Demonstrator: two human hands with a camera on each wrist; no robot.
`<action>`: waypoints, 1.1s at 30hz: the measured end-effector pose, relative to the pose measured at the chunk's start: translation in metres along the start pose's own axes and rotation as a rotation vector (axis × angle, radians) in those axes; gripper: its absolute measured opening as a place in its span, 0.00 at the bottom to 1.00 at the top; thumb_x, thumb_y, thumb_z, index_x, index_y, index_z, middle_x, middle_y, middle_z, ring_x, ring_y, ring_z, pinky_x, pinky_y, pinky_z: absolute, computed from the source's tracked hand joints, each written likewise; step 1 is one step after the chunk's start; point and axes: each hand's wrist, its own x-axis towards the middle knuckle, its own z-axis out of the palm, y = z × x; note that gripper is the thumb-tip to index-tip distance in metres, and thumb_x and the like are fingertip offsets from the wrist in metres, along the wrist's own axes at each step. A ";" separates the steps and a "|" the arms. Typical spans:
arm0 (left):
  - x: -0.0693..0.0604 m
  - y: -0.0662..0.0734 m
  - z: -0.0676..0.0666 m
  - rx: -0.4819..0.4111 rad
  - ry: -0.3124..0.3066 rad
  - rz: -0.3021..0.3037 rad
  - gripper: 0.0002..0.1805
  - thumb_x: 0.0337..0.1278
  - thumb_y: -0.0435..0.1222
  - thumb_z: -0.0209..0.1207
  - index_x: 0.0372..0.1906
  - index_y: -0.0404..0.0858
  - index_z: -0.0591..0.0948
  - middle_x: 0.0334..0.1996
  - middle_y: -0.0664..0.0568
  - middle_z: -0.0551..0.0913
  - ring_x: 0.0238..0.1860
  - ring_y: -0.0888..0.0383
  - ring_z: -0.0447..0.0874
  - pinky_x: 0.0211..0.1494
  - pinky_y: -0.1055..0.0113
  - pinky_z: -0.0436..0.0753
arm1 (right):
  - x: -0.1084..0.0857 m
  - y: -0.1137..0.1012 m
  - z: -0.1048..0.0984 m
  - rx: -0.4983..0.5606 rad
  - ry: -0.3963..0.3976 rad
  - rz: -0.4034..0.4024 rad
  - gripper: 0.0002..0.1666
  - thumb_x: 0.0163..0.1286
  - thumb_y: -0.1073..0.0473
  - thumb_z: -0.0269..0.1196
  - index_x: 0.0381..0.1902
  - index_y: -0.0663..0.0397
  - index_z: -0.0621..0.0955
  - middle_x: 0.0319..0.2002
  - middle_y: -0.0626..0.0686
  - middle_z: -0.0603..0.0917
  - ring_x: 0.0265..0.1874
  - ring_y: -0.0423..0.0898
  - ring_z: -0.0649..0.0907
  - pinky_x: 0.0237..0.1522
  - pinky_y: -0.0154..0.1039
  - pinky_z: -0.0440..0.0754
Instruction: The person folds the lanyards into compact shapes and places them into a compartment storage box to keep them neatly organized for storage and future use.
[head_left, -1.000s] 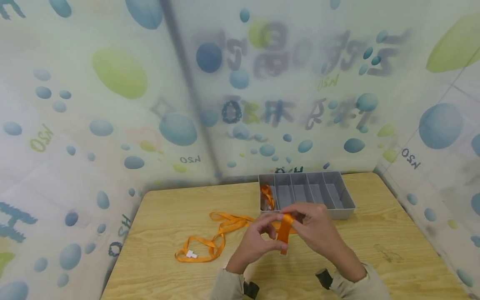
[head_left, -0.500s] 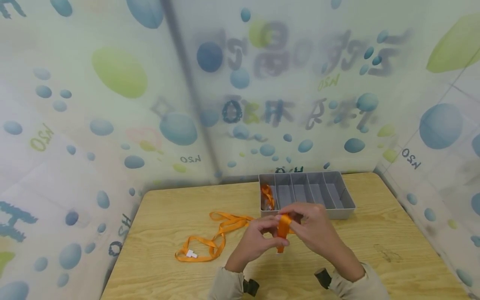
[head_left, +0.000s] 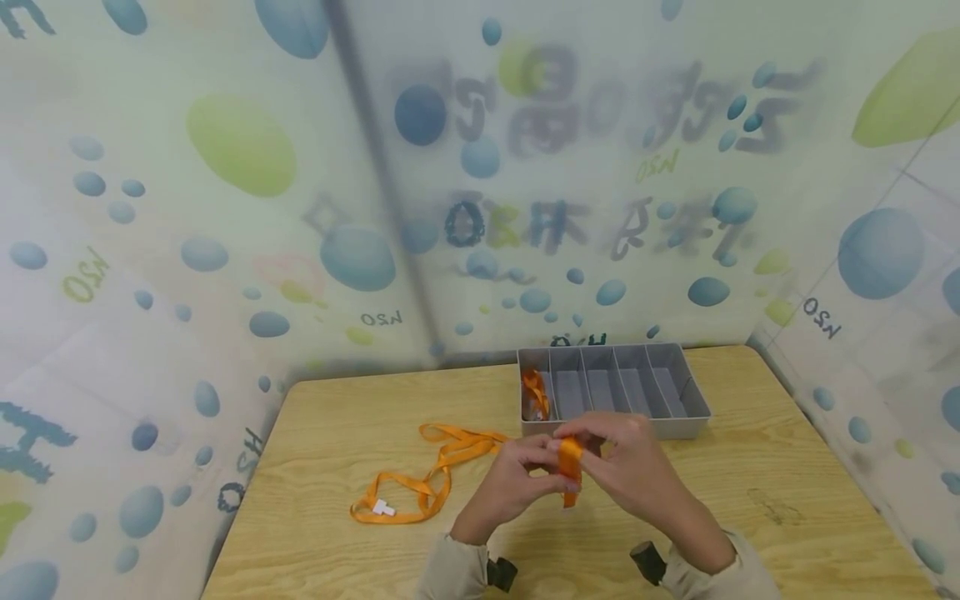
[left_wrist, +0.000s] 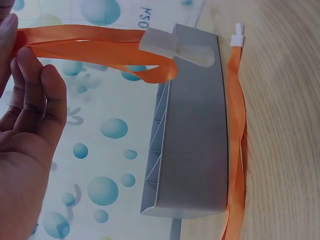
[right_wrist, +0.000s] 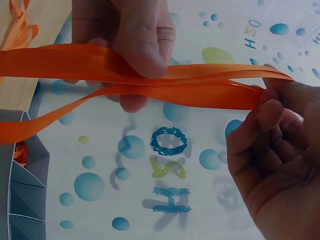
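Both hands hold an orange lanyard (head_left: pixel 570 460) above the table, in front of the grey box. My left hand (head_left: pixel 517 477) pinches the folded strap between thumb and fingers. My right hand (head_left: pixel 626 458) grips the strap's other end, clearly seen as the hand at lower right (right_wrist: pixel 277 150) in the right wrist view. In the left wrist view, a white plastic clip (left_wrist: pixel 159 42) hangs at the strap's far end. Another orange lanyard (head_left: pixel 450 454) lies loosely looped on the table to the left, with a white clip (head_left: pixel 383 507).
A grey divided box (head_left: pixel 600 425) stands at the back of the wooden table (head_left: pixel 337 433); its leftmost compartment holds an orange lanyard (head_left: pixel 536 392). In the left wrist view, a strap with a white clip (left_wrist: pixel 237 40) lies along the box's front. A patterned curtain (head_left: pixel 480 208) rises behind.
My left thumb and fingers have drawn closer together on the strap, and the left hand has come nearer the right. Both hands sit slightly lower. The lanyard on the table has not moved.
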 end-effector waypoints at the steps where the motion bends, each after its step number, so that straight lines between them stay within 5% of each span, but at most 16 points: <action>1: 0.000 0.000 0.001 0.007 0.006 0.003 0.08 0.53 0.25 0.68 0.39 0.26 0.88 0.45 0.37 0.84 0.46 0.59 0.83 0.46 0.61 0.85 | 0.000 0.000 0.000 0.003 0.000 -0.007 0.14 0.53 0.76 0.72 0.33 0.54 0.88 0.30 0.46 0.88 0.20 0.32 0.76 0.21 0.31 0.78; 17: 0.003 0.003 -0.003 0.213 0.148 0.064 0.05 0.58 0.30 0.67 0.35 0.31 0.89 0.35 0.44 0.88 0.36 0.60 0.85 0.39 0.64 0.86 | -0.007 -0.008 -0.005 0.050 0.005 -0.104 0.17 0.53 0.78 0.71 0.36 0.54 0.87 0.28 0.42 0.85 0.21 0.33 0.75 0.22 0.29 0.76; 26: 0.006 0.011 -0.007 0.226 0.285 0.001 0.06 0.57 0.23 0.64 0.34 0.34 0.89 0.29 0.47 0.87 0.28 0.60 0.82 0.33 0.65 0.84 | -0.015 -0.006 -0.001 0.093 0.014 -0.086 0.20 0.48 0.66 0.79 0.41 0.53 0.86 0.23 0.40 0.80 0.19 0.33 0.74 0.21 0.26 0.75; 33: 0.011 0.026 -0.011 0.234 0.387 -0.114 0.05 0.56 0.21 0.63 0.33 0.30 0.88 0.28 0.43 0.86 0.25 0.60 0.80 0.31 0.69 0.82 | -0.023 -0.001 0.003 0.082 0.067 -0.047 0.37 0.41 0.64 0.82 0.53 0.57 0.82 0.20 0.40 0.77 0.17 0.32 0.72 0.20 0.24 0.73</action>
